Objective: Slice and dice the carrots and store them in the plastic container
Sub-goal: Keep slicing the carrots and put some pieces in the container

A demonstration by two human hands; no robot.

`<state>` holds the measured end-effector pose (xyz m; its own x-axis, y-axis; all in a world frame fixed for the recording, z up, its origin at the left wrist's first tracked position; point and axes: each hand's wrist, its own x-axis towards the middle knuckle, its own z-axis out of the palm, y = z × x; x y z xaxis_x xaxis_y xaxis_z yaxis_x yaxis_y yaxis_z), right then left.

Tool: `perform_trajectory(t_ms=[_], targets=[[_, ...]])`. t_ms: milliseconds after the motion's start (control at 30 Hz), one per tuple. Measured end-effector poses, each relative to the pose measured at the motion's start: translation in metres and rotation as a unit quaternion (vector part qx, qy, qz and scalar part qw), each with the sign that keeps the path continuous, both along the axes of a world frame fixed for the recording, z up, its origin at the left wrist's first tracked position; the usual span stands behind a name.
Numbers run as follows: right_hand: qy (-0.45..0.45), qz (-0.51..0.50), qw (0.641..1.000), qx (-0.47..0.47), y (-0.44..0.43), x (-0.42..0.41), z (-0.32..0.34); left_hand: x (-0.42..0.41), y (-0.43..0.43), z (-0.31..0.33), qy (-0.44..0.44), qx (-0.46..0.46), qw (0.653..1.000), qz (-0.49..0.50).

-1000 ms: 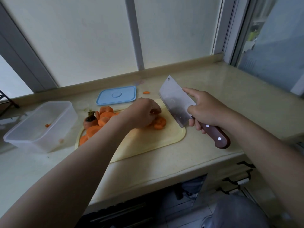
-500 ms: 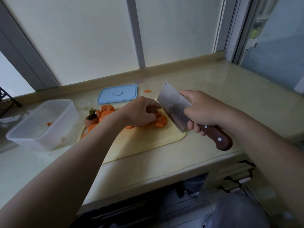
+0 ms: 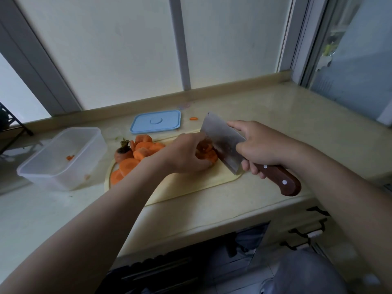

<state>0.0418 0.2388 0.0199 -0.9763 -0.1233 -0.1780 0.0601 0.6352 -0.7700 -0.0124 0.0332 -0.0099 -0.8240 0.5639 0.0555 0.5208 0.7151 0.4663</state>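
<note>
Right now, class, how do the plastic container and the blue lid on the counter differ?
The plastic container is clear and deep; the blue lid is opaque and flat. The container sits left of the cutting board, the lid behind it, nearer the window. The container holds a few carrot bits; the lid carries none. Both are rounded rectangles resting on the counter.

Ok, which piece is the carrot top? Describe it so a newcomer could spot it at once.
Find the pale yellow cutting board on the counter and go to its far left end, beside the clear plastic container. At the edge of the heap of carrot slices sits the carrot top: a rounded stub with a dark stem, while its neighbours are flat orange discs.
</note>
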Motion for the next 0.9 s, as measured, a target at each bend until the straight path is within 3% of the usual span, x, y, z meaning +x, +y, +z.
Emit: perform_trajectory(t_ms=[467, 667, 900], targets=[[-0.011, -0.065, 0.994, -0.091, 0.023, -0.018, -0.026, -0.005, 0.002, 0.001, 0.005, -0.071, 0.997, -0.019], [-0.024, -0.083, 0.98, -0.179, 0.03, -0.017, -0.041, -0.004, 0.007, 0.0, 0.006, -0.045, 0.999, 0.005], [-0.023, -0.085, 0.975, -0.206, 0.031, -0.019, -0.045, -0.008, 0.009, -0.001, -0.026, -0.048, 0.998, 0.013]])
